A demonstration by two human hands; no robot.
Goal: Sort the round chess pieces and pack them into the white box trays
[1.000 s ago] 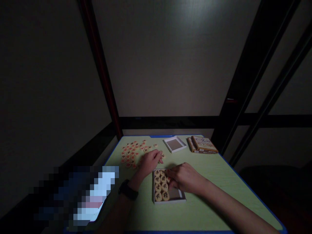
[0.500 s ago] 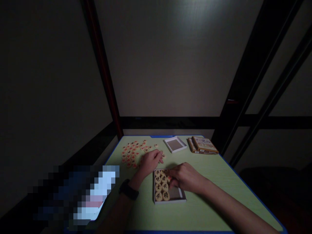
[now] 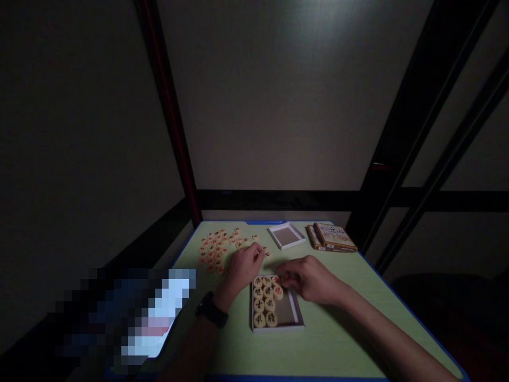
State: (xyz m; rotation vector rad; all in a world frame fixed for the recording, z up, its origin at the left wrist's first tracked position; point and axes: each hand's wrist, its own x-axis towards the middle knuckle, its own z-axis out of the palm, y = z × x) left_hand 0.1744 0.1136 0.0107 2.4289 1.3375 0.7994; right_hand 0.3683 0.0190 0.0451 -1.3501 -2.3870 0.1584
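An open white-rimmed box point(image 3: 290, 313) holds xiangqi pieces in columns, black-marked ones at left and a red-marked piece point(image 3: 278, 292) in the third column. Over the box's far right corner, my right hand point(image 3: 310, 278) has its fingertips curled against another red-marked xiangqi piece point(image 3: 275, 279) in that column's top spot. My left hand point(image 3: 244, 263), with a dark watch on its wrist, is closed beyond the box, thumb and fingers together. Beside its fingertips lies a loose piece point(image 3: 266, 254); what those fingers hold, if anything, is hidden.
Many loose xiangqi pieces point(image 3: 214, 247) are scattered at the table's far left. An open box lid point(image 3: 287, 236) lies at the back, left of two stacked flat boxes point(image 3: 332, 236). A pixelated lit screen point(image 3: 163, 315) stands at the near left. Blue edging borders the green table point(image 3: 358, 329).
My right hand has lifted slightly and drawn back toward the box's far edge, uncovering the red-marked pieces in the third column. My left hand has barely moved, its fingers shifting slightly.
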